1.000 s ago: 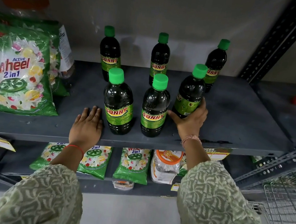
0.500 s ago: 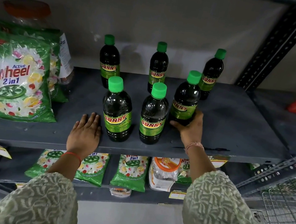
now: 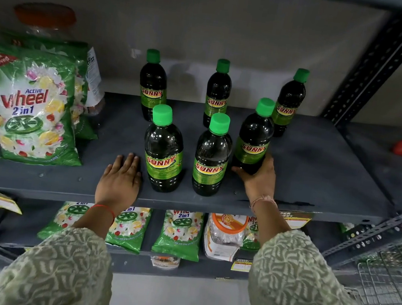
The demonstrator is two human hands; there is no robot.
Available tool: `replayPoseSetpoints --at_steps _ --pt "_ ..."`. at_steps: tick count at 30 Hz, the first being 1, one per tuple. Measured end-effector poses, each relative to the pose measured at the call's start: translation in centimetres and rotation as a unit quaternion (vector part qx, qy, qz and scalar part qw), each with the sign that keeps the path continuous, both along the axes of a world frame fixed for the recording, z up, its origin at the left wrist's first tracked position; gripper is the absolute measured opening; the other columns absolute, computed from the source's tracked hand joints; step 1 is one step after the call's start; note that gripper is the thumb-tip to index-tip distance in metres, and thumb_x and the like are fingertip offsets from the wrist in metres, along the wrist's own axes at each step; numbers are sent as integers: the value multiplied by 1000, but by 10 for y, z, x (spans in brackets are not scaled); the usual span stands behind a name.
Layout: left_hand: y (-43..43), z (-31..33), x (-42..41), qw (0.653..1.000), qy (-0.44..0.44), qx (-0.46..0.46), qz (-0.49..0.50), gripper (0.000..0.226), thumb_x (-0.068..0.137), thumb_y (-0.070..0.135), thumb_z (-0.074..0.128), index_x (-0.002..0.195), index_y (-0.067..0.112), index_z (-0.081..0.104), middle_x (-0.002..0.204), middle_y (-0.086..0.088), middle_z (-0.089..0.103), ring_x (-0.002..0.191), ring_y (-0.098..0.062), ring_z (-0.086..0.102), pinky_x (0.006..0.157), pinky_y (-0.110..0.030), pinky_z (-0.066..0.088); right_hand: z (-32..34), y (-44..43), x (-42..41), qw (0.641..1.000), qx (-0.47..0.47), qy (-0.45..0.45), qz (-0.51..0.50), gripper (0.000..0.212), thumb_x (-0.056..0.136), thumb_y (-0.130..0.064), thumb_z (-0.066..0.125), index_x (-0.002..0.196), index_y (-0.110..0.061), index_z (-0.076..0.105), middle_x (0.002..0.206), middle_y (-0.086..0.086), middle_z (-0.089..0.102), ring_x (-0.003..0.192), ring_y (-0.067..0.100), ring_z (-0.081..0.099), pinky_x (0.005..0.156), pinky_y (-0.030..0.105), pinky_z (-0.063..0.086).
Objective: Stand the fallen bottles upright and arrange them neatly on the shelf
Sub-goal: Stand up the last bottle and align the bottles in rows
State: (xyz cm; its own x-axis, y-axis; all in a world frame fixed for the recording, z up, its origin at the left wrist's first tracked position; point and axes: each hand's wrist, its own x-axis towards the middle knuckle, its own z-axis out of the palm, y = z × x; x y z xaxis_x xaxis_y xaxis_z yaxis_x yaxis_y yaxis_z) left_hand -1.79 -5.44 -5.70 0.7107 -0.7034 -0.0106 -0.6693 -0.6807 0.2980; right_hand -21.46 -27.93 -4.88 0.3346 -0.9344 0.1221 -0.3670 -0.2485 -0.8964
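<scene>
Several dark Sunny bottles with green caps stand upright on the grey shelf [image 3: 320,173]. Three line the back: left [image 3: 152,87], middle [image 3: 217,94], right [image 3: 288,105]. Two stand in front: front-left bottle [image 3: 163,152] and front-middle bottle [image 3: 211,159]. A front-right bottle [image 3: 254,139] stands a little further back than those two, leaning slightly. My right hand [image 3: 259,179] grips its base from the front and right. My left hand [image 3: 119,180] lies flat on the shelf's front edge, just left of the front-left bottle, fingers together, holding nothing.
Green Wheel detergent bags [image 3: 32,107] and a jar with an orange lid [image 3: 45,16] fill the shelf's left. More Wheel packs [image 3: 179,231] and a jar sit on the shelf below. A slotted upright [image 3: 375,65] and a wire basket [image 3: 386,287] are on the right.
My right hand has slid lower on the front-right bottle, to its base, and the bottle has shifted slightly back. My left hand stays flat on the shelf. The camera view has tilted up.
</scene>
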Motion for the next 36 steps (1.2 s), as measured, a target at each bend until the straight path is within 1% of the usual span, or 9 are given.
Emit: replayPoseSetpoints --at_steps 3,7,23,26,28,30,32,33,36 --pt "0 0 0 1000 2 3 1 51 97 28 25 146 16 14 158 -1 12 146 -24 7 120 -38 9 0 6 -8 1000 7 2 14 90 62 -21 82 137 -9 33 134 11 53 124 25 49 105 38 41" --pt "0 0 0 1000 2 4 0 51 97 28 24 146 15 14 158 -2 12 146 -24 8 120 -39 9 0 22 -24 999 -22 16 31 70 68 -17 78 128 -7 43 124 13 58 116 26 53 92 24 38" --pt "-1 -8 5 1000 -10 -13 -7 51 97 28 24 145 12 18 157 -6 15 145 -27 10 119 -42 11 1 43 -45 998 -27 32 46 71 69 -22 78 128 -8 43 123 13 59 116 27 53 93 28 40" --pt "0 -8 2 992 20 -120 26 43 96 18 32 136 3 38 147 -19 37 138 -35 28 114 -43 22 3 44 -48 998 -21 25 46 84 65 -22 81 135 -10 35 130 10 54 122 24 49 98 29 38" --pt "6 -4 -7 959 45 -259 106 37 94 16 37 120 -5 52 123 -33 55 119 -44 45 101 -44 34 5 45 -49 999 -5 0 50 102 61 -22 84 142 -12 23 139 7 47 128 21 43 106 34 35" --pt "16 0 -29 922 4 -356 154 38 90 22 40 109 -8 56 106 -35 57 103 -43 48 90 -42 34 5 44 -50 998 6 -9 64 110 59 -22 85 144 -14 17 144 6 42 131 19 39 110 35 31" --pt "21 3 -68 913 -3 -393 110 44 88 32 42 108 -5 54 105 -30 54 101 -35 44 90 -40 35 6 43 -51 997 4 -9 77 108 58 -20 85 143 -14 19 144 5 42 128 15 39 107 29 30" --pt "18 3 -88 918 26 -389 74 49 86 38 43 111 -3 54 107 -28 53 103 -32 45 93 -41 38 7 42 -51 996 -2 -10 83 105 58 -19 85 142 -15 22 142 4 44 125 13 40 105 27 31" --pt "-8 5 -135 939 113 -324 12 60 82 46 57 125 5 48 123 -23 53 117 -34 50 100 -46 45 4 41 -52 995 -23 -4 93 98 57 -21 86 138 -16 30 136 5 49 123 16 45 105 31 36"
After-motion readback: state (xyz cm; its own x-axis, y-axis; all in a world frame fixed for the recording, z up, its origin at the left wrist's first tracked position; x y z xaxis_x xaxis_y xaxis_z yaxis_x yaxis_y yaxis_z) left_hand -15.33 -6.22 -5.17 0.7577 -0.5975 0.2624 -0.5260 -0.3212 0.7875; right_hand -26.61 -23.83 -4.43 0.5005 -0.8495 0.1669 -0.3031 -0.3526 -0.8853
